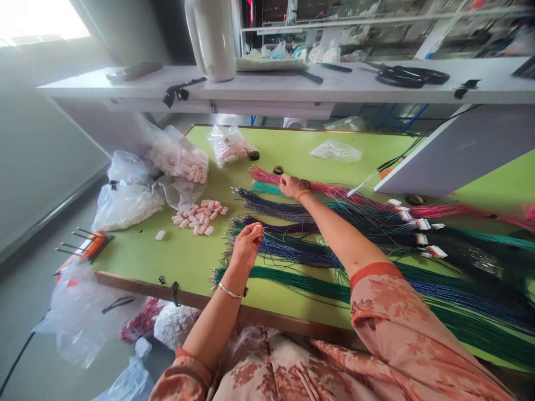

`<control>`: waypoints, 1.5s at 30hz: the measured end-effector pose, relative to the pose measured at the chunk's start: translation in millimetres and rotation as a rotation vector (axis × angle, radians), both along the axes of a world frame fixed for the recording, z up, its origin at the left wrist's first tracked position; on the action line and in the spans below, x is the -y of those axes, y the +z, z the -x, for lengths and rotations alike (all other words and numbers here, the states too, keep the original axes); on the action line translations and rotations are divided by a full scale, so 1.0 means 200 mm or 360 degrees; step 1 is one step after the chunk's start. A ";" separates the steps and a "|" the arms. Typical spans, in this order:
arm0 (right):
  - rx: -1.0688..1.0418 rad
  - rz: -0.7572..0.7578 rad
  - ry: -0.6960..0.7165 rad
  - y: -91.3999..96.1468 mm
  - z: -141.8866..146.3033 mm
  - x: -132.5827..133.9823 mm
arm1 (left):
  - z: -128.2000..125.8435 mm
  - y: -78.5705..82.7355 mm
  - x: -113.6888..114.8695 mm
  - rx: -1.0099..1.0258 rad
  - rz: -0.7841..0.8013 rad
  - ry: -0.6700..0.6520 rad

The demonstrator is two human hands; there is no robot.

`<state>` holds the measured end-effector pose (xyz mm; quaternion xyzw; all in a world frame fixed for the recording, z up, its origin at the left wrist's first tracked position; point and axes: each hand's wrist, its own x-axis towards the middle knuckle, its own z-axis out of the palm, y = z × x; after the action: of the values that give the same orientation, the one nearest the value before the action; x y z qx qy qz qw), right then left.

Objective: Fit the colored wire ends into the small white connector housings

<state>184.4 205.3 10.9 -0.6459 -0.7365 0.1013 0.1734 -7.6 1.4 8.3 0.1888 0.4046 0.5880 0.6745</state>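
With our left hand [247, 245] we pinch a white piece [259, 228] above purple wires [288, 228] while, just beyond, our right hand [291, 185] closes on pink wires [334, 192], fanned by colour, probably for easy picking.

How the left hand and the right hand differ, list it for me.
The left hand is held close, pinching a small white piece; the right hand stretches far out to the pink wires. The left hand wears a silver bangle, the right hand a gold bracelet. Both are over the green table.
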 end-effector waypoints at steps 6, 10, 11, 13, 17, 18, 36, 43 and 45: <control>-0.0507 -0.0041 0.0251 0.07 0.15 0.01 | -0.02 0.02 0.00 0.0007 0.0015 -0.0010; -0.0833 -0.0106 0.0499 0.15 0.29 0.10 | -0.01 0.02 0.00 0.0005 -0.0010 -0.0003; -0.0881 -0.0113 0.0559 0.17 0.31 0.14 | -0.01 0.02 0.00 0.0006 -0.0025 0.0004; -0.0957 -0.0107 0.0658 0.20 0.31 0.23 | -0.01 0.01 0.00 0.0018 -0.0062 0.0015; -0.1063 0.0002 0.0714 0.23 0.23 0.46 | -0.03 0.01 0.00 0.0086 -0.0106 0.0057; -0.1075 0.0029 0.0719 0.23 0.21 0.52 | -0.03 0.01 -0.01 0.0107 -0.0110 0.0063; -0.0853 -0.0217 0.0794 0.16 0.06 0.84 | -0.12 0.05 -0.01 0.0108 0.0039 -0.0006; -0.0646 -0.0353 0.0881 0.18 0.05 0.85 | -0.14 0.05 -0.01 0.0039 -0.0002 0.0020; -0.0700 -0.0324 0.0865 0.17 0.05 0.86 | -0.14 0.05 -0.01 -0.0006 -0.0043 0.0010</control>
<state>175.0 34.3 44.9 -0.3689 -0.8326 0.2065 0.3578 20.6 2.9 18.0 0.1978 0.3987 0.5951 0.6692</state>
